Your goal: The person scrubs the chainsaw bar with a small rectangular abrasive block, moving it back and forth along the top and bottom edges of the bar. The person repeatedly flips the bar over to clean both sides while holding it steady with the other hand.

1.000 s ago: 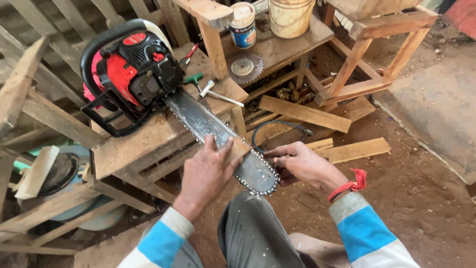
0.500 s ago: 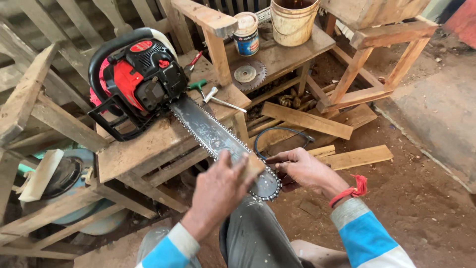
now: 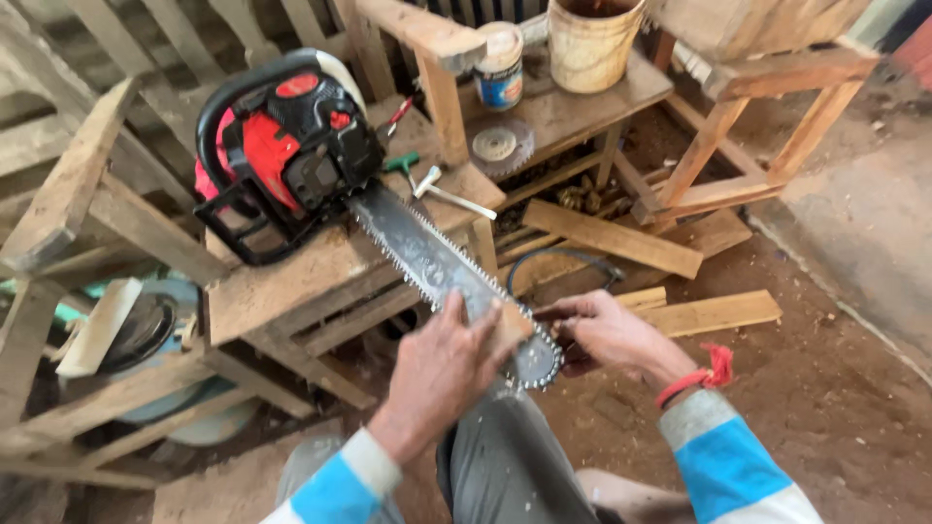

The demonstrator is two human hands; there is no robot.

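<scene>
A red and black chainsaw [image 3: 291,155] lies on a rough wooden bench [image 3: 291,281], its long guide bar [image 3: 427,257] pointing toward me. My left hand [image 3: 442,369] rests on the bar near its tip and presses a small wooden block [image 3: 507,325] against it. My right hand [image 3: 607,335], a red string at its wrist, is curled at the saw chain [image 3: 539,374] around the bar's nose. Its fingers look closed on the chain. My knees are under the bar tip.
On a low shelf behind stand a small tin [image 3: 500,68], a pale bucket [image 3: 590,39] and a grinding disc [image 3: 500,146]. A metal T-wrench [image 3: 442,189] lies beside the bar. Loose planks [image 3: 612,238] and a black cable [image 3: 563,257] lie on the dirt floor, a stool frame [image 3: 757,126] to the right.
My left hand has slid along the bar toward its tip and now covers the wooden block there. My right hand has stayed at the bar's nose.
</scene>
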